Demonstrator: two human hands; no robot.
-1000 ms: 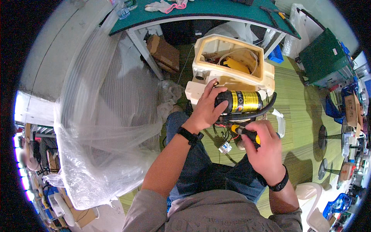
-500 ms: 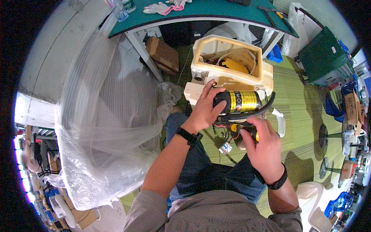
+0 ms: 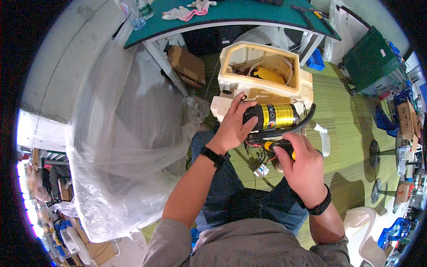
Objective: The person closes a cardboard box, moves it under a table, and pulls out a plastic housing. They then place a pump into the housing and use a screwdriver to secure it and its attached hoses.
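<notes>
A black cylinder with a yellow label (image 3: 278, 116) lies across the near side of a cream plastic housing (image 3: 306, 84). My left hand (image 3: 235, 122) grips the cylinder's left end, its thumb on the near side and its fingers reaching over. Below the cylinder runs a thick black hose (image 3: 307, 121) that curves up at the right. My right hand (image 3: 304, 162) is closed on a black-and-yellow screwdriver (image 3: 281, 147), pointing left under the hose. Its tip is hidden among dark parts. Loose wires with a white connector block (image 3: 261, 170) hang beside it.
A green-topped table (image 3: 240, 11) stands beyond the housing, with gloves (image 3: 180, 13) on it. Bubble wrap and clear plastic sheeting (image 3: 129, 178) cover a bulky shape at left. A green cabinet (image 3: 373, 58) is at far right, a white chair (image 3: 364, 233) at near right.
The view has shifted slightly. Both hands keep nearly the same places on the cylinder and the screwdriver, with only a small movement.
</notes>
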